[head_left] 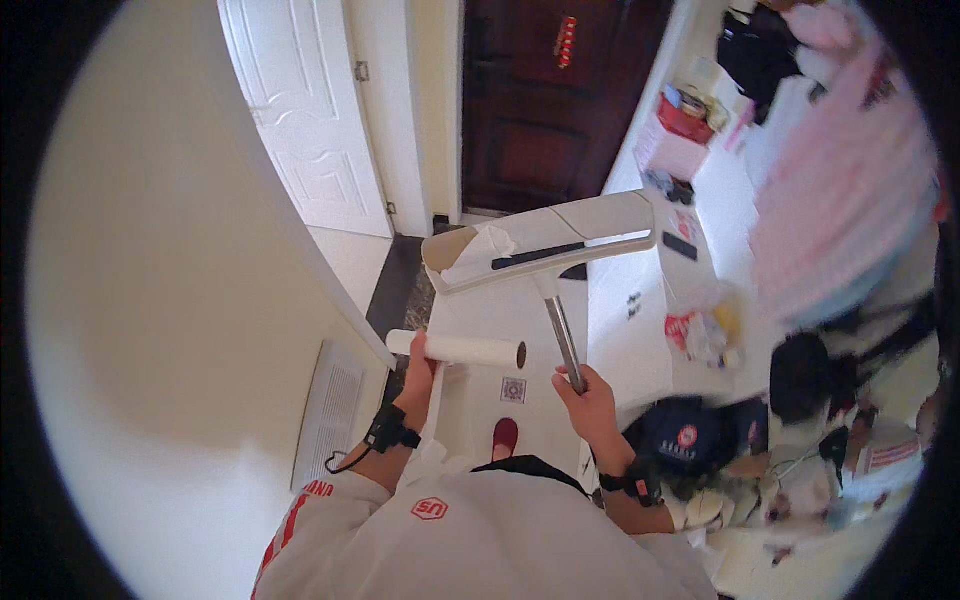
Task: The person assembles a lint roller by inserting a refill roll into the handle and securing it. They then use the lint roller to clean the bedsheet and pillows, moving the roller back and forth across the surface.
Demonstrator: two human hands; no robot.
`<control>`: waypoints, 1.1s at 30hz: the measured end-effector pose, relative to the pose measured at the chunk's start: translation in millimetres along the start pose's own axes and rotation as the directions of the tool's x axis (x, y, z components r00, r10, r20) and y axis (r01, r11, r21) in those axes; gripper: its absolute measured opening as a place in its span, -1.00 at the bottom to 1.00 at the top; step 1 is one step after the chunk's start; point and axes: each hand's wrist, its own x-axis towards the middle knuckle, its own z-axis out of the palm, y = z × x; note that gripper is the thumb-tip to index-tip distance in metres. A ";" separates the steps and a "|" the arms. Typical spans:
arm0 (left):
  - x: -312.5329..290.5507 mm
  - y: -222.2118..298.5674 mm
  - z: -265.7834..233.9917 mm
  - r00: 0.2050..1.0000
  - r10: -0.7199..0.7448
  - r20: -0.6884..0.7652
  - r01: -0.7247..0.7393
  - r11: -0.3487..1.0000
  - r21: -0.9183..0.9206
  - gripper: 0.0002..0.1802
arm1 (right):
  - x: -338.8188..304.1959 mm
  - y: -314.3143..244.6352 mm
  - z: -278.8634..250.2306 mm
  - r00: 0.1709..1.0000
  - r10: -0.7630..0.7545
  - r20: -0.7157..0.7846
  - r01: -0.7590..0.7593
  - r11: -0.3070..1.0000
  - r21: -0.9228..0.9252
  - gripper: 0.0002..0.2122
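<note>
My left hand is wrapped round a white paper roll with a brown hollow core showing at its right end. In my right hand is the metal handle of a wide-headed tool that looks like a large lint roller. Its long pale head is raised beyond my hands, tilted up to the right, with a dark slot along it and a tan part at its left end. The roll is apart from the head, nearer to me. My left fingers are partly hidden behind the roll.
A white door and a dark red-brown door stand ahead. To my right are a white surface with a phone and bags, a dark blue item and hanging pink clothes. A wall runs along my left.
</note>
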 end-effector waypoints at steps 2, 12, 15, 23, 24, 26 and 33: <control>41.3 22.5 23.6 0.999 0.003 -0.032 -0.004 0.999 -0.036 -0.36 | 67.7 -12.9 8.9 0.997 0.037 0.061 -0.038 0.999 0.024 -0.76; 206.3 143.5 75.3 0.951 0.135 -0.278 -0.116 0.990 0.085 -0.30 | 370.8 -46.1 102.8 0.922 -0.151 0.356 0.142 0.989 0.050 -0.74; 287.5 202.0 74.7 0.930 -0.066 -0.361 0.087 0.995 0.042 -0.21 | 453.1 -66.1 133.6 0.906 -0.110 0.409 0.046 0.985 0.165 -0.77; 444.3 334.3 59.5 0.967 -0.083 -0.240 0.064 0.994 -0.085 -0.29 | 645.7 -133.2 241.4 0.871 -0.256 0.418 0.221 0.966 0.131 -0.82; 453.9 351.2 56.7 0.968 -0.043 -0.246 0.028 0.998 -0.062 -0.27 | 664.2 -139.2 257.6 0.840 -0.411 0.354 0.391 0.911 0.131 -0.84; 464.7 385.0 48.6 0.973 -0.103 -0.207 0.082 0.991 -0.107 -0.24 | 689.1 -149.9 288.6 0.842 -0.342 0.418 0.337 0.937 0.089 -0.86; 484.1 514.1 -18.6 0.893 0.090 -0.441 -0.188 0.965 -0.184 -0.54 | 818.5 -234.1 455.7 0.668 -0.482 0.567 0.488 0.859 0.156 -0.86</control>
